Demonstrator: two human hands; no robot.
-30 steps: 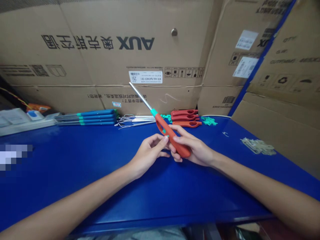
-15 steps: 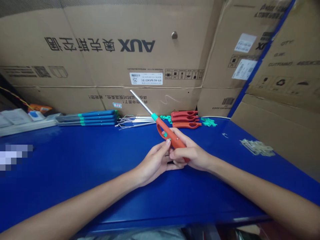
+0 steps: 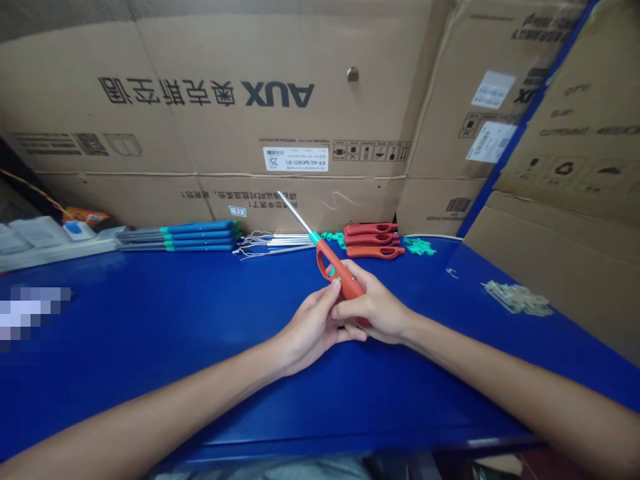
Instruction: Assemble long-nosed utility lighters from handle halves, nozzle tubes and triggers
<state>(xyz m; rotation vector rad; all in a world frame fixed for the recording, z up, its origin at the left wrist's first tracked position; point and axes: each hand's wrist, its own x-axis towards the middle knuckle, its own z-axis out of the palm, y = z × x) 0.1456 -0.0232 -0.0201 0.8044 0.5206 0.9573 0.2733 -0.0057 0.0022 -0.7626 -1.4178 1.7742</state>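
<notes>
A red-orange long-reach lighter [image 3: 349, 280] with a green collar and a thin metal tube is held above the blue table, its tube slanting up and to the left. My right hand [image 3: 383, 308] is wrapped round the rear of the handle and hides its end. My left hand [image 3: 311, 325] is closed on the handle's near side, the thumb tip at a small green part just behind the trigger opening. A green trigger shows inside that opening. The left fingers run beneath the handle and are partly hidden.
Along the back of the blue table [image 3: 200, 373] lie blue lighters [image 3: 203, 236], metal tubes with wires [image 3: 285, 243], small green collars [image 3: 333, 236], red handles [image 3: 374, 251] and green pieces [image 3: 420, 246]. Clear plastic pieces [image 3: 517, 298] lie right. Cardboard [image 3: 210, 40] walls the back.
The lighter has tipped slightly more upright, its tube tip shifting right and down. My right hand has moved a little left; both hands keep hold of the lighter. The camera view has shifted slightly.
</notes>
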